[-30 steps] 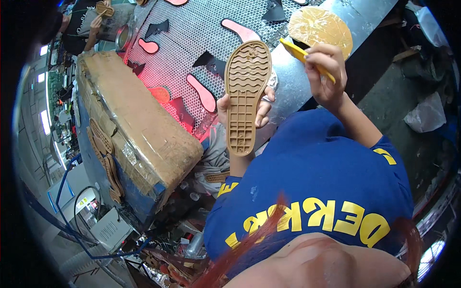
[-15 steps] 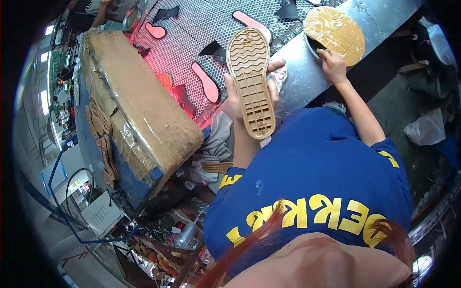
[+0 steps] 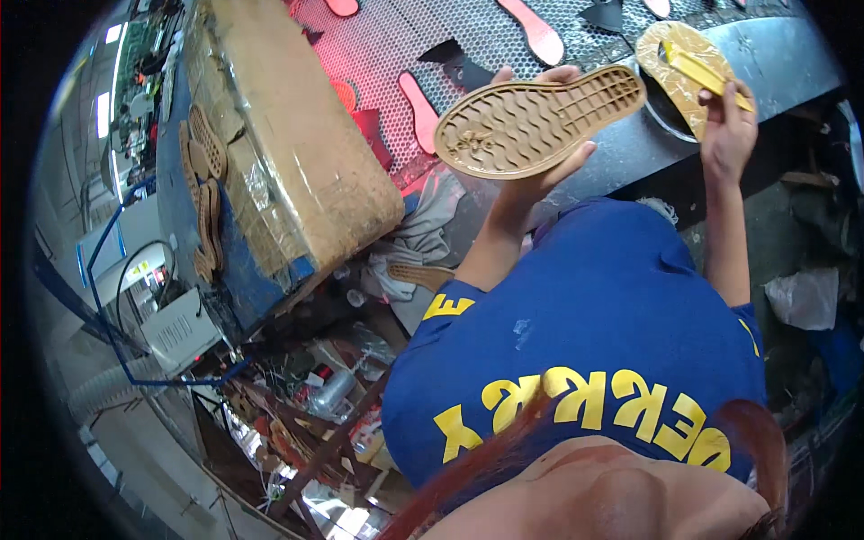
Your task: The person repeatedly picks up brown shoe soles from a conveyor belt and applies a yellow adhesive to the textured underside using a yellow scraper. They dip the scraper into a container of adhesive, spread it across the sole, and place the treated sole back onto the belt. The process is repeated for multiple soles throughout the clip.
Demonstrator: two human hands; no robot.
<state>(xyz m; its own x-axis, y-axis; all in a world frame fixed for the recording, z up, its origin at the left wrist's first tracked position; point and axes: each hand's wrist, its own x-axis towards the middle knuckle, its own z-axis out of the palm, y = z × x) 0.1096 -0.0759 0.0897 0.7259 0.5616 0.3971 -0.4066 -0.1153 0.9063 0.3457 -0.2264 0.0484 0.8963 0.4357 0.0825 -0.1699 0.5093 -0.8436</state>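
Note:
My left hand (image 3: 560, 171) grips a tan shoe sole (image 3: 531, 126), its wavy and gridded tread facing up and the toe end pointing left. Fingers wrap the far edge and the thumb lies along the near edge. In my right hand (image 3: 727, 139) is a flat yellow-handled tool (image 3: 697, 69), pinched between thumb and fingers; its tip kind is not clear. This hand is over a round tub (image 3: 663, 117) partly covered by a tan, scuffed lid (image 3: 688, 94). The sole's heel end is close to the tub's left side.
A metal ledge (image 3: 774, 63) borders a honeycomb-patterned surface (image 3: 387, 40) bearing pink insoles (image 3: 533, 31) and black cut pieces (image 3: 454, 63). A large taped cardboard box (image 3: 297, 117) stands left, with several tan soles (image 3: 209, 144) beside it. A grey cloth (image 3: 432, 220) lies nearer me.
My left hand has turned the sole from upright to lying crosswise, heel end now to the right. My right hand has lifted from the tub's rim, and the yellow tool now shows in it.

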